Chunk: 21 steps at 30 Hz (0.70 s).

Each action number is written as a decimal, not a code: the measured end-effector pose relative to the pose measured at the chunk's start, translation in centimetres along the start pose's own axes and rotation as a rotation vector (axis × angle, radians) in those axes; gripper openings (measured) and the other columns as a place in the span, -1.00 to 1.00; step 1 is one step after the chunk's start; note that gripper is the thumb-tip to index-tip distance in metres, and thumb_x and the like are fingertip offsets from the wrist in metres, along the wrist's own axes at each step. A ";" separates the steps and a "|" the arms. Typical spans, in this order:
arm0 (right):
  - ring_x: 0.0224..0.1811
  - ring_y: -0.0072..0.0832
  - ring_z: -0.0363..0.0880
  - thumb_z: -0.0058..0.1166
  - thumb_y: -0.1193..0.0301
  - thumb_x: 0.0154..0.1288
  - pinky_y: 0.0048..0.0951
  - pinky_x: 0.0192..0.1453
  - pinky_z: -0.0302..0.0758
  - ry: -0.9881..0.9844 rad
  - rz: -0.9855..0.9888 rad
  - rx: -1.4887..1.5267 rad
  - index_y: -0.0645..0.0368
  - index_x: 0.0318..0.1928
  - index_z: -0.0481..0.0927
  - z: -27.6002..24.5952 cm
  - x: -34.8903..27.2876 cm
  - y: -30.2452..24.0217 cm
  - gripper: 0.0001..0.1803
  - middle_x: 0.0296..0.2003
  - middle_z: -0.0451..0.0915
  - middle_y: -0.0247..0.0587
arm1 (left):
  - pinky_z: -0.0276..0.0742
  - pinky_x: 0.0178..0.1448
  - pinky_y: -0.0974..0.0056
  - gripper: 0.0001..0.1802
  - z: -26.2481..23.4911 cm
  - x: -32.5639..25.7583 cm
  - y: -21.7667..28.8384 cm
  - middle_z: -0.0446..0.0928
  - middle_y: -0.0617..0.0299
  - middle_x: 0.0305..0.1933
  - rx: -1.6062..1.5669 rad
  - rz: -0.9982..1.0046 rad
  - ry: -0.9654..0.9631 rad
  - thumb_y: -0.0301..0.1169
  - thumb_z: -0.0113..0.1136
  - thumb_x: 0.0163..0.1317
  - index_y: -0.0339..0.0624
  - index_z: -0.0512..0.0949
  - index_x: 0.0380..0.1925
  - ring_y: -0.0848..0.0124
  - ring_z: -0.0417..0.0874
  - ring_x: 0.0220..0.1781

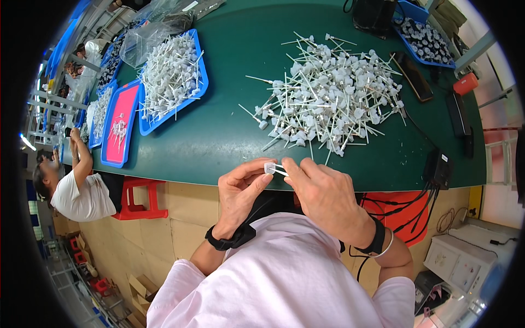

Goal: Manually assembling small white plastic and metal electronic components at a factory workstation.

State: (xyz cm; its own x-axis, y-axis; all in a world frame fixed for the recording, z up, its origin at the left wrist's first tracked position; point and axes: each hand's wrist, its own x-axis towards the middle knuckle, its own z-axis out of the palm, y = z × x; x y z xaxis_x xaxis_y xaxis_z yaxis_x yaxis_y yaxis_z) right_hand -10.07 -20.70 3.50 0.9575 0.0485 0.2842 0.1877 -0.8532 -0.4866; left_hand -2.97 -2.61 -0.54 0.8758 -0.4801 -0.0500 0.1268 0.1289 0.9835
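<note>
Here you are at the near edge, your left hand [240, 186] pinching a small white plastic head [269, 168] between thumb and fingertips, your right hand [327, 188] closed on two thin white sticks [280, 170] that meet it from the right. That head sits just short of the big pile [328, 93], and it's a fingertip grip: should either pinch loosen, it could drop into your lap or onto the tan floor [191, 224]. Force the sticks at a slant and they might bend; a sweeping right sleeve could snag the black cables [394, 206] below. Across the green tabletop [224, 123], the loaded blue tray [204, 82] stands far left, a pink-lined tray [127, 101] beside it, a dark handset [413, 76] right of the pile. Over left, a co-worker [82, 197] in white sits by a red stool [141, 199]; shelving lines the room behind.
</note>
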 end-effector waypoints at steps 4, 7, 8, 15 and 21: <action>-0.52 -0.40 0.56 0.16 0.43 0.26 -0.39 -0.52 0.51 0.007 -0.021 -0.102 0.23 0.06 0.50 0.2 -0.1 -0.2 -0.64 -0.44 0.43 -0.24 | 0.56 0.17 0.35 -0.71 0.3 -0.1 -0.2 0.62 0.05 0.06 -0.003 0.042 0.013 -0.67 0.25 0.24 -0.40 0.61 -0.02 0.40 0.65 0.05; -0.50 -0.49 0.55 0.14 0.47 0.17 -0.51 -0.55 0.54 0.035 -0.071 -0.191 0.30 0.04 0.49 0.2 -0.1 -0.3 -0.60 -0.43 0.44 -0.26 | 0.56 0.18 0.34 -0.71 0.5 -0.2 -0.3 0.62 0.04 0.06 -0.020 0.060 0.028 -0.67 0.24 0.24 -0.40 0.60 -0.01 0.40 0.65 0.06; -0.49 -0.51 0.54 0.14 0.47 0.16 -0.52 -0.55 0.54 0.039 -0.076 -0.214 0.31 0.05 0.49 0.2 -0.1 -0.5 -0.59 -0.43 0.44 -0.27 | 0.56 0.19 0.34 -0.71 0.6 -0.3 -0.3 0.62 0.04 0.06 -0.025 0.070 0.032 -0.67 0.24 0.24 -0.40 0.60 -0.01 0.40 0.64 0.06; -0.48 -0.56 0.52 0.14 0.45 0.14 -0.58 -0.55 0.52 0.020 -0.096 -0.279 0.35 0.05 0.49 0.1 -0.1 -0.8 -0.56 -0.43 0.44 -0.30 | 0.55 0.19 0.33 -0.72 0.9 -0.5 -0.8 0.62 0.02 0.06 -0.037 0.102 0.067 -0.66 0.25 0.25 -0.41 0.60 -0.02 0.39 0.64 0.06; -0.49 -0.53 0.55 0.13 0.48 0.13 -0.54 -0.55 0.53 -0.035 -0.076 -0.217 0.36 0.02 0.48 -0.3 0.0 -0.9 -0.59 -0.44 0.45 -0.27 | 0.56 0.17 0.35 -0.73 0.8 -0.6 -1.1 0.62 0.03 0.06 -0.023 0.132 0.067 -0.65 0.25 0.26 -0.41 0.60 -0.02 0.40 0.65 0.05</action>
State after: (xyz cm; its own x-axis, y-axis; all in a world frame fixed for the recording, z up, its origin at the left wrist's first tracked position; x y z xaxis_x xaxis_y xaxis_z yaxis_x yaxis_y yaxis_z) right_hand -10.31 -20.07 4.14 0.9502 0.1322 0.2823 0.2121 -0.9378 -0.2748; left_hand -4.03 -3.15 -1.42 0.9147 -0.3985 0.0671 0.0187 0.2076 0.9780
